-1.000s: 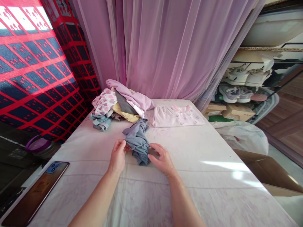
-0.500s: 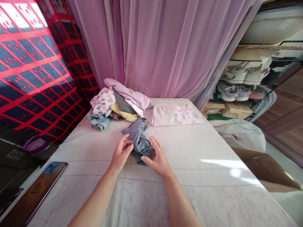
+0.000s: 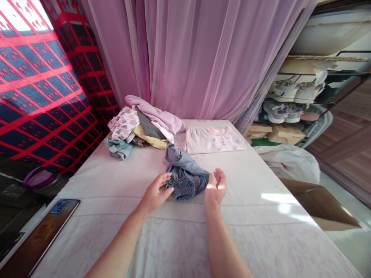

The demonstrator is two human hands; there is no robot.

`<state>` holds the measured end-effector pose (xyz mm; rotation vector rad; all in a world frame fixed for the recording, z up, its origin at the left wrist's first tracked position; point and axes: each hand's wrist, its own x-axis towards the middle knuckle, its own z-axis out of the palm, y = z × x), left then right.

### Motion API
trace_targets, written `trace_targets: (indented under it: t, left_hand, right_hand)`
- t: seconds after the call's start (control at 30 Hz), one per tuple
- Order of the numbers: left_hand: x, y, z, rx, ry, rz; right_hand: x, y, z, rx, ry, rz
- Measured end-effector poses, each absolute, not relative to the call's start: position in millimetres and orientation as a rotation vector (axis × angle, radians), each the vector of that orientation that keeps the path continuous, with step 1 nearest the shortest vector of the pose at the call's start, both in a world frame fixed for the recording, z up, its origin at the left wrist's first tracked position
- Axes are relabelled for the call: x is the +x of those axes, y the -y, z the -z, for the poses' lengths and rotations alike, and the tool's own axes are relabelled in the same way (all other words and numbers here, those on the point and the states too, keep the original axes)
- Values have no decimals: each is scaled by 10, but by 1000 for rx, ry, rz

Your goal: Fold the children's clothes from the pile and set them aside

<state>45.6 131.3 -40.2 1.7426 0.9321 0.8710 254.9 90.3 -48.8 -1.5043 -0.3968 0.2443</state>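
A crumpled blue-grey garment [image 3: 188,179] with gathered elastic edges lies on the bed-like surface [image 3: 179,239] in front of me. At its left edge is my left hand [image 3: 156,193], with thumb and fingers apart and fingertips touching the cloth. My right hand [image 3: 215,191] is at the garment's right end, its fingers curled and the cloth drawn out to it. Behind them sits a heap of clothes [image 3: 139,123] with lilac, dotted, grey and yellow pieces. To its right lie folded pale trousers [image 3: 199,141] and a folded top [image 3: 228,139] with a pink collar.
A phone [image 3: 40,239] lies at the left edge. Purple curtains [image 3: 191,58] hang behind, and red-and-black checked cloth [image 3: 37,81] covers the left side. On the right are a rack with shoes [image 3: 281,112], a plastic bag [image 3: 290,162] and an open cardboard box [image 3: 315,202].
The blue-grey garment is spread wider, its right end pulled rightward with my right hand. My left hand has shifted slightly right and down. The view has moved a little.
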Motion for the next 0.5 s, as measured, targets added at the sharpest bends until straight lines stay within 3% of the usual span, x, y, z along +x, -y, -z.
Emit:
trace_targets:
  t: [0.27,0.5]
  left_hand:
    - [477,-1256,284,2381,-903,-581]
    - [521,-1214,214,2348,-898,-655]
  right_hand:
    - [2420,-851,463,-1620,965,-33]
    - [2423,-872,600,-1747,1118,-194]
